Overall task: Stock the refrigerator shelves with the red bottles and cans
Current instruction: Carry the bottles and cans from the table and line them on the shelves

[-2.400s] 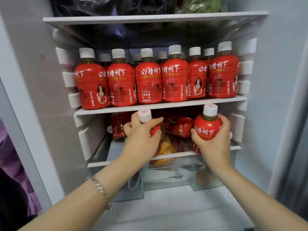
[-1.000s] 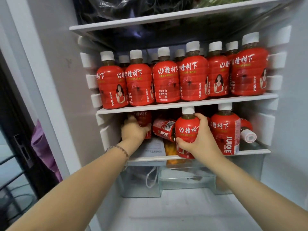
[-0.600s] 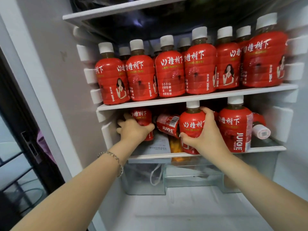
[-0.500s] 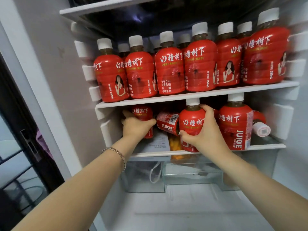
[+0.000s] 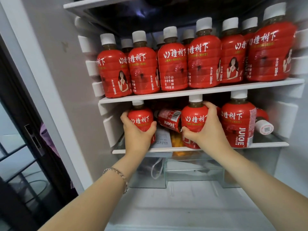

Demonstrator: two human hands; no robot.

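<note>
The open refrigerator has an upper shelf [image 5: 200,92] packed with several upright red bottles [image 5: 173,67] with white caps. On the lower shelf [image 5: 270,144] my left hand [image 5: 136,137] grips an upright red bottle [image 5: 141,119] at the left. My right hand [image 5: 208,130] grips another upright red bottle [image 5: 194,117] in the middle. A third upright bottle [image 5: 238,120] stands just right of it. One bottle [image 5: 170,120] lies on its side between my hands, and another [image 5: 264,125] lies at the far right, cap toward me.
Under the lower shelf sit clear drawers [image 5: 191,170] with a white cord and orange items showing through. Paper [image 5: 162,137] lies on the lower shelf. The fridge's left wall [image 5: 70,97] has white rail ribs. A dark doorway and purple cloth [image 5: 48,139] are at the left.
My left hand has brought its bottle forward and upright at the left of the lower shelf. My right hand keeps its grip on the middle bottle. The view has moved closer.
</note>
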